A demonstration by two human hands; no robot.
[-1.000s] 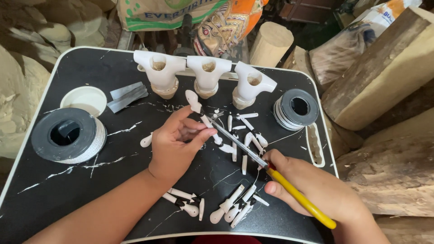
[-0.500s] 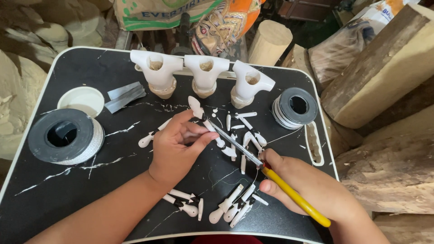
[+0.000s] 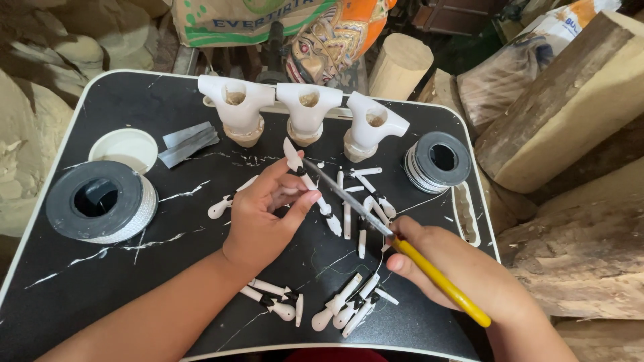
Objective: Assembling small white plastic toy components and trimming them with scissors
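My left hand [image 3: 268,214] pinches a thin white carved stick [image 3: 303,175] over the middle of the black tray [image 3: 134,107]. My right hand [image 3: 446,271] grips a yellow-handled knife [image 3: 436,278], its metal blade [image 3: 342,191] reaching up-left to touch the stick near my left fingertips. Several more small white carved sticks [image 3: 362,201] lie scattered on the tray just right of my left hand, and others [image 3: 345,305] lie near the front edge.
Three white carved torso-like pieces [image 3: 305,114] stand in a row at the tray's back. A large black-and-white spool [image 3: 100,201] sits left, a smaller spool [image 3: 439,161] right. A white round lid [image 3: 124,149] and grey blades [image 3: 189,142] lie back left. Wood blocks [image 3: 570,114] flank the right side.
Both hands stayed over the tray's middle. The left hand shifted its grip on the stick slightly, and the knife blade slid a little along it.
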